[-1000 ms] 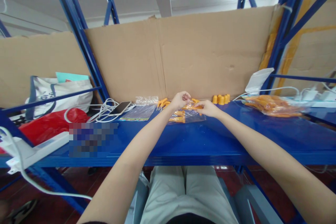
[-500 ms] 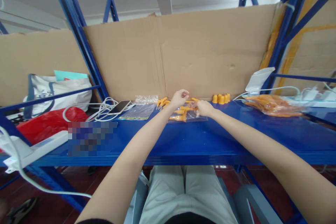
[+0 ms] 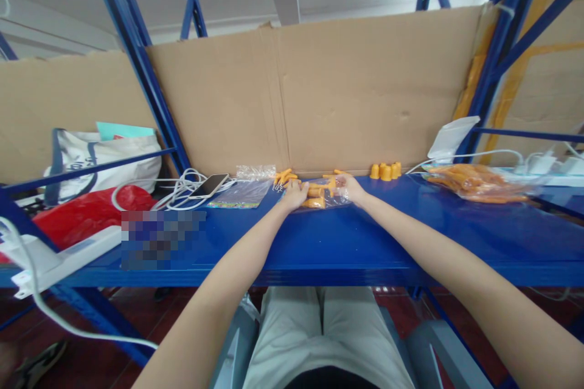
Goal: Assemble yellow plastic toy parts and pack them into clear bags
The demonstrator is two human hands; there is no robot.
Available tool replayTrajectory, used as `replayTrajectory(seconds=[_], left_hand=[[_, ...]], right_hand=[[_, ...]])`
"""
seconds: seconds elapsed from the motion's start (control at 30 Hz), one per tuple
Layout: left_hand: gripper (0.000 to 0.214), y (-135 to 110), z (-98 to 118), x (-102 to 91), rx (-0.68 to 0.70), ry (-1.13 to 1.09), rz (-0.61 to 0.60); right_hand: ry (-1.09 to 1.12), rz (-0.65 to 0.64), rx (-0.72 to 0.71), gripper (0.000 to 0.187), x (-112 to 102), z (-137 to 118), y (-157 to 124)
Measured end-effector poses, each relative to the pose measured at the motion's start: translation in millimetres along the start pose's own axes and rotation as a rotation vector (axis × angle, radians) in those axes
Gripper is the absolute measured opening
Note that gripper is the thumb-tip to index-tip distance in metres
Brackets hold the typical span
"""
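A clear plastic bag [image 3: 340, 199] with several orange plastic pieces [image 3: 316, 202] in it lies on the blue shelf in front of me. At its left end, my left hand [image 3: 295, 196] has its fingers closed on the bag. My right hand [image 3: 351, 188] pinches the bag at its right end, close to an orange piece; its fingertips are partly hidden. Behind my left hand lies a small heap of orange pieces with little metal chains [image 3: 283, 177]. Another orange stick-like piece [image 3: 338, 172] shows just behind the bag.
Several orange cups [image 3: 385, 171] stand at the back right. Further right lies a bag of orange pieces [image 3: 474, 181]. To the left are a flat clear packet [image 3: 241, 194], a phone [image 3: 208, 186], white cables [image 3: 180, 188] and a power strip [image 3: 68, 258]. Cardboard [image 3: 342, 91] walls the back.
My left hand has come down from above the bag to its left end and closed on it. My right hand stays at the right end, shifted only slightly.
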State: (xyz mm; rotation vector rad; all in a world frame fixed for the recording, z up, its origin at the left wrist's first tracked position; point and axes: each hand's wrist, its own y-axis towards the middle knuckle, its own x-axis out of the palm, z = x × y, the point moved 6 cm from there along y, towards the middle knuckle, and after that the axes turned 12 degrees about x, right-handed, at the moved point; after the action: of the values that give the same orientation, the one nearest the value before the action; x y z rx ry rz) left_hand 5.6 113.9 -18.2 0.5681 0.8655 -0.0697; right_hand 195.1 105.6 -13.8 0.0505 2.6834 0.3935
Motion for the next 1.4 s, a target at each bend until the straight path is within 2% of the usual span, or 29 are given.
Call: replayTrajectory(seconds=[0.07, 0.13, 0.2, 0.3, 0.43, 0.6, 0.7, 0.87, 1.03, 1.1, 1.2, 1.3, 1.4], left_hand=[[0.046, -0.9, 1.4, -1.2, 0.022, 0.002, -0.003], [0.046, -2.2, 3.7, -0.7, 0.052, 0.0, -0.017], [0.045, -3.6, 6.7, 0.5, 0.092, 0.002, -0.032], [0.04, -5.2, 10.2, 2.2, 0.147, 0.034, -0.057], [0.041, -6.5, 12.5, 2.8, 0.163, 0.105, -0.1], [0.051, -8.0, 14.7, 6.1, 0.144, 0.178, -0.179], [0.053, -9.7, 14.2, 9.7, 0.096, 0.228, -0.255], [0.059, -13.3, 16.5, 9.8, 0.039, 0.286, -0.362], [0.062, -14.6, 17.7, 7.8, 0.022, 0.306, -0.415], [0.062, -14.0, 16.8, 8.2, 0.03, 0.304, -0.427], [0.061, -12.7, 14.0, 8.5, 0.031, 0.299, -0.43], [0.062, -12.6, 12.0, 8.5, 0.02, 0.29, -0.436], [0.062, -13.6, 12.6, 7.6, 0.016, 0.273, -0.439]], right_hand=[[0.129, 0.031, 0.144, 0.015, -0.9, 13.1, -1.2], [0.215, 0.005, 0.253, 0.018, 0.6, 20.6, -3.6], [0.232, -0.03, 0.317, 0.021, 2.3, 22.6, -5.4], [0.233, -0.006, 0.362, 0.022, 1.7, 20.8, -6.7], [0.261, 0.033, 0.353, 0.018, 0.6, 15.6, -9.1], [0.327, -0.03, 0.347, 0.015, -1.3, 8.2, -13.9], [0.306, -0.011, 0.314, 0.015, -9.7, 3.7, -11.8], [0.161, 0.197, 0.254, 0.015, -42.6, 10.9, -0.3], [-0.191, 0.368, 0.124, 0.018, -73.2, 19.8, 13.2], [-0.307, 0.348, 0.105, 0.024, -77.2, 21.9, 20.9], [-0.422, 0.227, 0.089, 0.028, -75.2, 22.7, 32.6], [-0.475, 0.079, 0.074, 0.026, -69.0, 22.5, 41.2], [-0.466, -0.01, -0.031, 0.026, -61.5, 17.4, 46.6]])
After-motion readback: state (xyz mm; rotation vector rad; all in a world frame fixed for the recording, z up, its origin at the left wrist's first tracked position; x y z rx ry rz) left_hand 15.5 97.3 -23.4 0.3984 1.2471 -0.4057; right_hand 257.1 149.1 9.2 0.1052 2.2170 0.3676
